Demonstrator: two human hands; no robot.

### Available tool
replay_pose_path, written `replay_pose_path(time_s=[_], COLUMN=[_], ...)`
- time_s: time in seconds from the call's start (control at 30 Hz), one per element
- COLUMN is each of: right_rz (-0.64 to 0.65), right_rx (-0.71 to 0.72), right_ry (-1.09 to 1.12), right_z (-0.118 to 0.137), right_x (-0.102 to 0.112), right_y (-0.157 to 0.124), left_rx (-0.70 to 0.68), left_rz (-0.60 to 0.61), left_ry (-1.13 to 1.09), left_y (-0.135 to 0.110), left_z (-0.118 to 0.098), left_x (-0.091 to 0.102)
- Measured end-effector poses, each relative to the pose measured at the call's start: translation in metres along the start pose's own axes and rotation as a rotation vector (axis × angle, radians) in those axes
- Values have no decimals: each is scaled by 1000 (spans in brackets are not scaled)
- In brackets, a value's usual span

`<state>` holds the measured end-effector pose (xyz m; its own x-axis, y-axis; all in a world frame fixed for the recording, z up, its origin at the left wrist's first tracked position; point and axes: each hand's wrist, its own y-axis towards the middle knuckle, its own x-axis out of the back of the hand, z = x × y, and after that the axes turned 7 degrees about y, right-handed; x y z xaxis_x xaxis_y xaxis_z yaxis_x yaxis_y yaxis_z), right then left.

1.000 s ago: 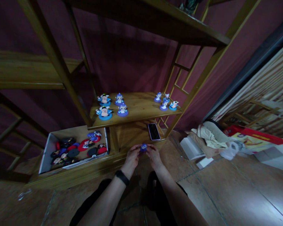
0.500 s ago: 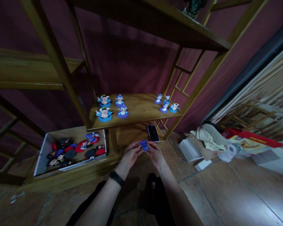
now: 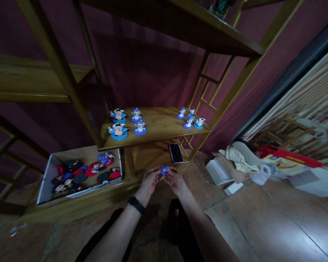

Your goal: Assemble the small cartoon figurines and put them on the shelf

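Far left, the box (image 3: 44, 183) holds a jumble of loose figures (image 3: 97, 167), red and black bases among them, lying every which way, none stood up. Moving along, up on the shelf (image 3: 161, 123), two pig figures (image 3: 118, 131) stand one behind the other, and just beside them two purple figures (image 3: 140, 128) in the same order: a tidy four. Down in front, the left hand (image 3: 150, 181) has its fingers on one side of a small purple-blue piece (image 3: 164, 170); the right hand (image 3: 175, 181) grips the other side, so it sits between both hands, below the shelf and not set on it. Its details are too small to read. Just beyond lies the phone (image 3: 176, 153) on the lower board (image 3: 150, 156). Over at the shelf's right end, four smaller figures (image 3: 188, 123) cluster upright. So by the look of it, eight are up, one is in hand, and the box's lot remains unplaced.
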<state>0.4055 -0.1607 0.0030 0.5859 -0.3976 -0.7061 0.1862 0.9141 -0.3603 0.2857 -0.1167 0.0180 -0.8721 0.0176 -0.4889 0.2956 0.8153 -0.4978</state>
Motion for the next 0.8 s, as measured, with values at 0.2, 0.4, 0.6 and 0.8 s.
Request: replay_pose_path(time_s=[0.2,0.4,0.6,0.8], right_rz=[-82,-114,-140,-69], right_rx=[-15,-9,-18,41], right_ry=[-43,-51,-132,-222], right_z=[-9,-17,-12,-2], right_x=[4,5,2,-3], right_y=[4,3,3,1], left_rx=[11,27,55,25], left_rz=[-84,-157,-140,-76], left_ry=[-4,11,6,-78], left_y=[4,4,5,6], left_z=[7,11,13,10], left_x=[0,1,-1,-1])
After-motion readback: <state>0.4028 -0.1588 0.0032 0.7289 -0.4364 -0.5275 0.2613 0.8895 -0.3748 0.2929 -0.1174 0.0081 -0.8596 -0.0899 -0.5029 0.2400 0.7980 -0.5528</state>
